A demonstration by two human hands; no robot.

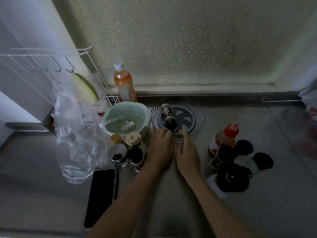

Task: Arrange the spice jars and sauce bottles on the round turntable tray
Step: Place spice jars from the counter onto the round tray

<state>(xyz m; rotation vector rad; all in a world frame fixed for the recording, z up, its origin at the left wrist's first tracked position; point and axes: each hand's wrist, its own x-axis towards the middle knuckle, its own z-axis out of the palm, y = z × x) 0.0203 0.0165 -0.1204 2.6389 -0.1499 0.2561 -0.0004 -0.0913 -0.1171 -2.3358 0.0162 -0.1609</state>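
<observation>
A clear round turntable tray (197, 115) lies on the steel counter by the back wall. One dark-capped jar (168, 115) stands on it, near its front left. My left hand (160, 148) and my right hand (187, 152) both rest at the tray's near rim, fingers curled onto the edge. Several spice jars (127, 152) are clustered left of my left hand. To the right stand a red-capped sauce bottle (223, 140) and several black-lidded jars (240, 162).
A mint green colander basket (127, 117) sits left of the tray, with an orange drink bottle (124, 83) behind it. A crumpled clear plastic bag (75, 131) and a black phone (101, 194) lie at left. A white wire rack (51, 66) hangs on the left wall.
</observation>
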